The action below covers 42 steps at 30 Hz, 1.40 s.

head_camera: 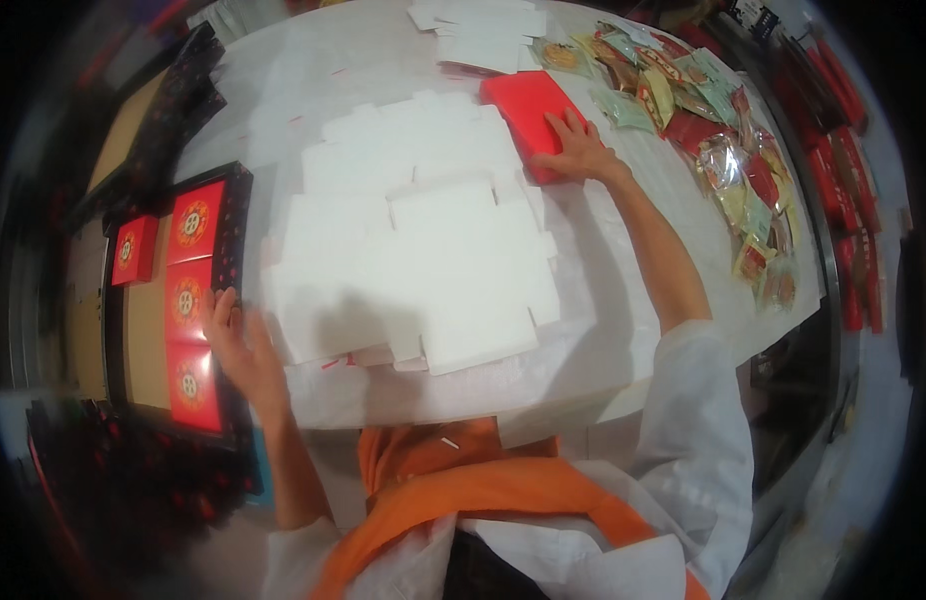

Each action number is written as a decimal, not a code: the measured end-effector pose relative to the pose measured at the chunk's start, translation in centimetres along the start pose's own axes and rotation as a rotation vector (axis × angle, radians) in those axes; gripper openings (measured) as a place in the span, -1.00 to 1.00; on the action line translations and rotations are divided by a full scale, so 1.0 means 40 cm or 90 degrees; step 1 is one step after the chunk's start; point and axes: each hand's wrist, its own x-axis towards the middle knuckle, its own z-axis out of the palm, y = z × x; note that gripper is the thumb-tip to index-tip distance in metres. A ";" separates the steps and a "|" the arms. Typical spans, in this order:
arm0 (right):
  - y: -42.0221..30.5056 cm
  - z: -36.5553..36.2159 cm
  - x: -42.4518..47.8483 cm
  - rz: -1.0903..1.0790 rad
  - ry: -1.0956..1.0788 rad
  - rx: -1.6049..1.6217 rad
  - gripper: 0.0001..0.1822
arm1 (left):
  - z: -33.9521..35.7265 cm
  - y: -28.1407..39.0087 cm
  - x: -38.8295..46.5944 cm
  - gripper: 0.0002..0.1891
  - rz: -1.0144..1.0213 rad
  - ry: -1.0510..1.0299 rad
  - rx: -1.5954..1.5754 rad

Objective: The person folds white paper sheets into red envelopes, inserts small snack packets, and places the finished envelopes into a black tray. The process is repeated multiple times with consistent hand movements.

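Note:
My right hand lies with fingers spread on a red cardboard piece at the far right of the white pile; whether it is one flat box or a stack, I cannot tell. Blurred by motion, my left hand is at the right rim of a black patterned tray box, its fingertips close to the red boxes inside. Three red boxes with round gold emblems line that side. Another red box stands at the left side, with bare tan cardboard between.
White flat cardboard pieces overlap across the table, with more white pieces at the back. Wrapped snack packets are heaped along the right edge. A second black tray box sits at far left. Red packages are beyond the table.

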 end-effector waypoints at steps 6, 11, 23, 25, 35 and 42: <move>0.166 -0.121 -0.017 0.045 -0.005 0.675 -0.20 | -0.020 0.059 -0.012 -0.72 -0.048 0.004 -0.080; 0.289 -0.159 -0.023 0.180 0.146 0.822 -0.29 | 0.000 0.095 -0.022 -0.76 -0.057 -0.007 -0.075; 0.228 -0.156 -0.089 -0.092 0.230 0.942 -0.67 | 0.041 0.111 -0.067 -0.77 -0.054 -0.136 -0.292; 0.124 -0.155 -0.149 -0.090 0.190 1.190 -0.77 | 0.065 0.129 -0.074 -0.73 -0.105 -0.180 -0.401; -0.632 0.003 -0.404 -0.237 -0.226 1.195 -0.45 | 0.040 0.180 0.017 -0.42 -0.359 0.077 -0.921; -0.585 0.053 -0.250 -0.399 -0.129 0.719 -0.45 | -0.347 -0.120 0.270 -0.40 -0.181 0.344 -0.443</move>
